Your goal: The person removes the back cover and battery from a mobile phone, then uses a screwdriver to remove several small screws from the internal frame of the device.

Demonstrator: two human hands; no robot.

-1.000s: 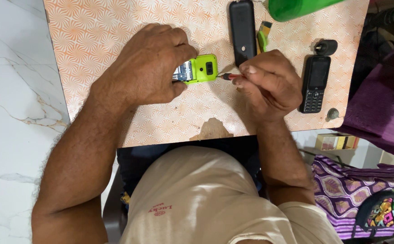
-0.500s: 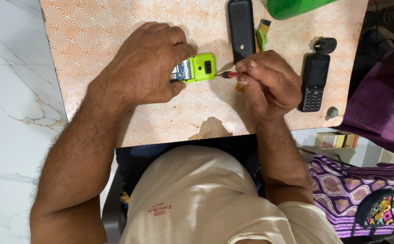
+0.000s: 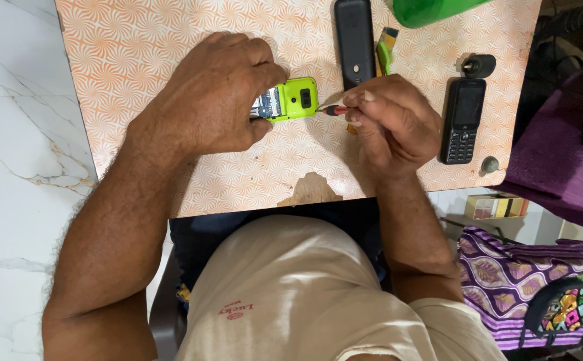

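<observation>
Two bare hands work over a small table (image 3: 138, 60) topped with an orange swirl-patterned laminate, seen from the head camera looking straight down. The left hand (image 3: 218, 93) lies curled over a lime-green mobile phone (image 3: 291, 99), thumb and fingers closed around its near end and pinning it flat on the tabletop; the phone's back is off at that end, showing the circuit board under the fingertips. The right hand (image 3: 392, 124) pinches a small red-handled screwdriver (image 3: 331, 110) between thumb and forefinger, its tip touching the right edge of the green phone. Just beyond the right hand a long black phone back cover (image 3: 354, 40) lies face down, with a green-and-yellow tool (image 3: 385, 53) beside it. To the right of the hand rests a black keypad phone (image 3: 462, 120), a small black round part (image 3: 479, 65) above it and a small grey round piece (image 3: 489, 164) below it near the table's edge. A bright green plastic object (image 3: 432, 10) sits at the far edge. A chip in the laminate (image 3: 311, 190) marks the near edge, and a purple patterned bag (image 3: 525, 294) lies on the floor at right.
</observation>
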